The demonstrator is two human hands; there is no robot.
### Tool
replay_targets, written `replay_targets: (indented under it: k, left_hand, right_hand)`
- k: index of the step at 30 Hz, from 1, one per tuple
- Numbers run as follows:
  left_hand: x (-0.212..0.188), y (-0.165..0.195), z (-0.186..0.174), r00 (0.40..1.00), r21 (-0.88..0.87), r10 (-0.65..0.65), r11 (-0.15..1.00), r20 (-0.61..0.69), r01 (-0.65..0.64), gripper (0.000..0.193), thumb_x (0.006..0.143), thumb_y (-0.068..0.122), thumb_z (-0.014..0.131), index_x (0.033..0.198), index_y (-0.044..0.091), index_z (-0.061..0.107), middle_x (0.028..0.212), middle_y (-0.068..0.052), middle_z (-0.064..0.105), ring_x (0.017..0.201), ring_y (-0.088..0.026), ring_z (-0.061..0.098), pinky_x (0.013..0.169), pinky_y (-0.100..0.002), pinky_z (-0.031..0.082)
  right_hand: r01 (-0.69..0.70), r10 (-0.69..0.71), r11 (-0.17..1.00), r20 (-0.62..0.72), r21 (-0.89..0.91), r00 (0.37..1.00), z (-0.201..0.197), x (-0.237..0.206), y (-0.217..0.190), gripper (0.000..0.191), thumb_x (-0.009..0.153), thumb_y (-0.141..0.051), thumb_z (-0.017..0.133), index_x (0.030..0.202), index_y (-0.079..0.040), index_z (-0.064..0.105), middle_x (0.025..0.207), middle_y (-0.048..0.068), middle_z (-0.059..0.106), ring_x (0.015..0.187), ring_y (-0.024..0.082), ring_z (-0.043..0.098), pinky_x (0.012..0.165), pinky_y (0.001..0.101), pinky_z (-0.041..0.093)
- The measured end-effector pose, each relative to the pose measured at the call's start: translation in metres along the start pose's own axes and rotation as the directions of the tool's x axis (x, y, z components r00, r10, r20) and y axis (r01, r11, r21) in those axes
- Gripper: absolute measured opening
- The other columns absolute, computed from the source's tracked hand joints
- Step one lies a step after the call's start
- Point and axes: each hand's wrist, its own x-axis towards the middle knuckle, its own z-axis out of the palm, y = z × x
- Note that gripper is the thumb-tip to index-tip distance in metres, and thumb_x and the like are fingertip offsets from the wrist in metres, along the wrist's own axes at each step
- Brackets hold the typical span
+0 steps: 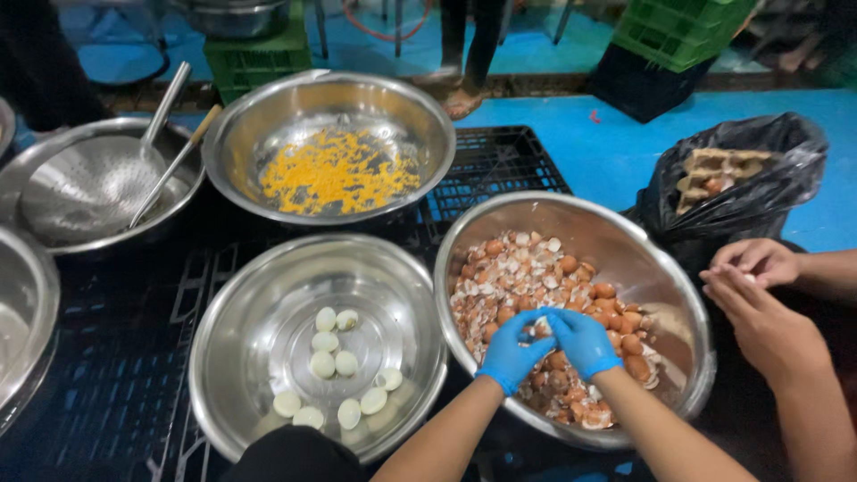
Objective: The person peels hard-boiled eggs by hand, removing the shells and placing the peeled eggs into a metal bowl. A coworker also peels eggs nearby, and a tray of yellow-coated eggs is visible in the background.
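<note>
Egg (pixel 542 328) — between left hand (pixel 512 352), right hand (pixel 582 342)

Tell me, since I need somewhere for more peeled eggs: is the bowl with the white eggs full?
Far from full: the bowl holds about ten peeled eggs in one loose layer, with bare steel around them.

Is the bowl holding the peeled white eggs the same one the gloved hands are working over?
No: the peeled eggs lie in the front-left bowl, while both gloved hands are over the bowl of brown shells.

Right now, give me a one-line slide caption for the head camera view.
Blue-gloved left hand and right hand work an egg over a steel bowl of shells, beside a bowl of peeled eggs.
</note>
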Motion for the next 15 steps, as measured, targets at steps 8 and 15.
replay_targets:
  k: [8, 15]
  left_hand:
    - [-0.003, 0.004, -0.003, 0.999, 0.128, 0.021, 0.992, -0.024, -0.018, 0.052, 0.082, 0.024, 0.085, 0.130, 0.013, 0.068, 0.098, -0.003, 0.069, 0.082, -0.011, 0.059, 0.077, -0.028, 0.054]
    - [-0.002, 0.000, -0.004, 0.999, -0.015, -0.010, 1.000, 0.037, 0.011, 0.052, 0.083, 0.021, 0.083, 0.132, 0.013, 0.067, 0.105, -0.002, 0.072, 0.088, -0.010, 0.065, 0.082, -0.027, 0.057]
  right_hand:
    - [0.059, -0.082, 0.942, -0.055, -0.332, 0.995, 0.007, -0.002, -0.009, 0.037, 0.096, -0.034, 0.059, 0.119, -0.008, 0.074, 0.112, 0.018, 0.076, 0.101, 0.031, 0.075, 0.088, 0.0402, 0.058]
    - [0.057, -0.088, 0.932, -0.071, -0.359, 0.994, -0.001, -0.008, -0.018, 0.036, 0.095, -0.035, 0.060, 0.117, -0.009, 0.074, 0.104, 0.018, 0.077, 0.095, 0.033, 0.075, 0.086, 0.0415, 0.058]
